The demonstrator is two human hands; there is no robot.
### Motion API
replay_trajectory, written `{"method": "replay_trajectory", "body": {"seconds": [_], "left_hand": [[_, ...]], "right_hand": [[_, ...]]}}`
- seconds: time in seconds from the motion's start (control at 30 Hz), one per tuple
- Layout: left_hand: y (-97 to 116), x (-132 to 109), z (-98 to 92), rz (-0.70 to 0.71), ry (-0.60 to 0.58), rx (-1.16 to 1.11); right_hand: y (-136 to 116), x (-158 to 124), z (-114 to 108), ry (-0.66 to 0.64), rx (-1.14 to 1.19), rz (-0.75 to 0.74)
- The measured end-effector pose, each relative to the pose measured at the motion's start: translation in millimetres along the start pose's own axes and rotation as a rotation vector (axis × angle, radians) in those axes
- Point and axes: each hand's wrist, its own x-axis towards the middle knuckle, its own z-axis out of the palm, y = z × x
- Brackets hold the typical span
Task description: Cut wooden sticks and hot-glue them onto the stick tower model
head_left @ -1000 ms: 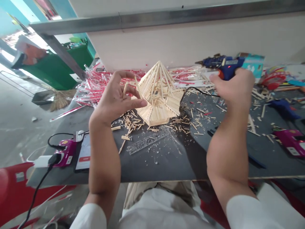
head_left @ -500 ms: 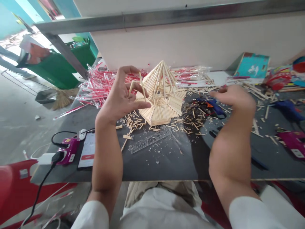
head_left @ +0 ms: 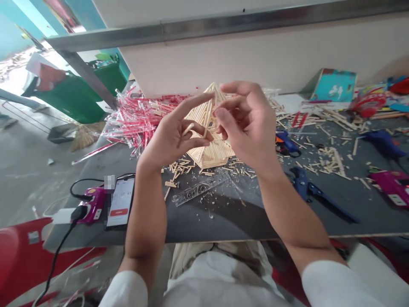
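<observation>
My left hand (head_left: 174, 136) is raised over the table, its fingers curled round thin wooden sticks (head_left: 188, 129), with the index finger stretched out. My right hand (head_left: 251, 125) is close beside it, thumb and fingers pinched near the upper end of one stick; what lies between those fingertips is hidden. Behind both hands stands a cone-shaped wooden stick model (head_left: 200, 111) on a flat stick base (head_left: 217, 155). Its peak shows between the hands, and my right hand covers its right side.
A clear ruler (head_left: 201, 189) lies in front, among cut stick pieces. At left are a phone (head_left: 120, 200) and a purple power strip (head_left: 93, 204). Red plastic wrappers (head_left: 134, 119) lie behind. Rightward are a blue glue gun (head_left: 289, 144) and a dark blue hinged tool (head_left: 303, 185).
My right hand has swung left from above the glue gun to meet my left hand at the sticks. My left hand has shifted slightly right, still holding the sticks.
</observation>
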Motion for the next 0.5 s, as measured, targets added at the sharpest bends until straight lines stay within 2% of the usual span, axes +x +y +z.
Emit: {"method": "replay_trajectory", "body": {"seconds": [0.1,0.23,0.3,0.4,0.5], "left_hand": [[2,-1,-4.0,0.022,-0.137,0.008],[1,-3,-9.0,0.061,-0.195,0.016],[-1,-3,-9.2,0.060,-0.160,-0.020],[-8,1,-7.7,0.067,-0.036,-0.111],[-17,7,-4.6,0.000,0.087,-0.233]], "right_hand": [[4,2,-2,0.027,0.058,0.010],[3,5,-11,-0.041,0.091,-0.012],[0,6,-17,-0.039,0.099,-0.003],[-1,7,-26,-0.029,0.103,0.011],[1,6,-30,-0.122,0.072,0.012]]}}
